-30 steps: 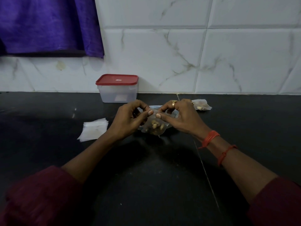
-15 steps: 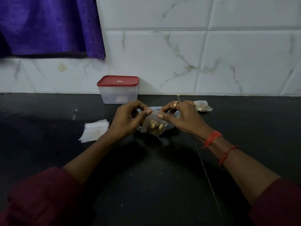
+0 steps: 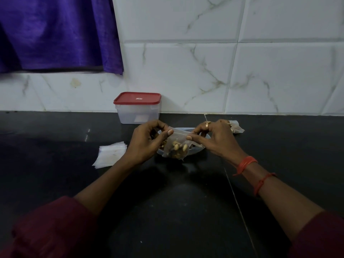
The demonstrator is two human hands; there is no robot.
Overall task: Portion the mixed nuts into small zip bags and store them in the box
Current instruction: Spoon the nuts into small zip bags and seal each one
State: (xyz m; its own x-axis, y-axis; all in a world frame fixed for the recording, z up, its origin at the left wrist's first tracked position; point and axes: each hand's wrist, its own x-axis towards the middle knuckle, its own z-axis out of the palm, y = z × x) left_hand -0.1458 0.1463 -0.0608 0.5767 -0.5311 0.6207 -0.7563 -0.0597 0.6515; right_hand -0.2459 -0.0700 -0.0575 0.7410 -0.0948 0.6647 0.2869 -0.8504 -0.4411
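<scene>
A small clear zip bag [image 3: 176, 148] with mixed nuts in its lower half hangs between my hands above a shallow plate [image 3: 200, 148]. My left hand [image 3: 147, 144] pinches the bag's top left corner. My right hand [image 3: 216, 140] pinches its top right edge between thumb and forefinger. The translucent box [image 3: 137, 112] with a red lid stands shut against the wall, behind my left hand. A stack of empty zip bags [image 3: 110, 154] lies flat to the left. Another filled bag [image 3: 235, 128] lies behind my right hand, partly hidden.
The counter is black stone, with a seam [image 3: 240, 207] running under my right forearm. White marble tiles form the back wall. A purple curtain [image 3: 55, 34] hangs at the upper left.
My hands have drawn slightly apart along the bag's top edge, pulling it taut. The bag stays over the plate.
</scene>
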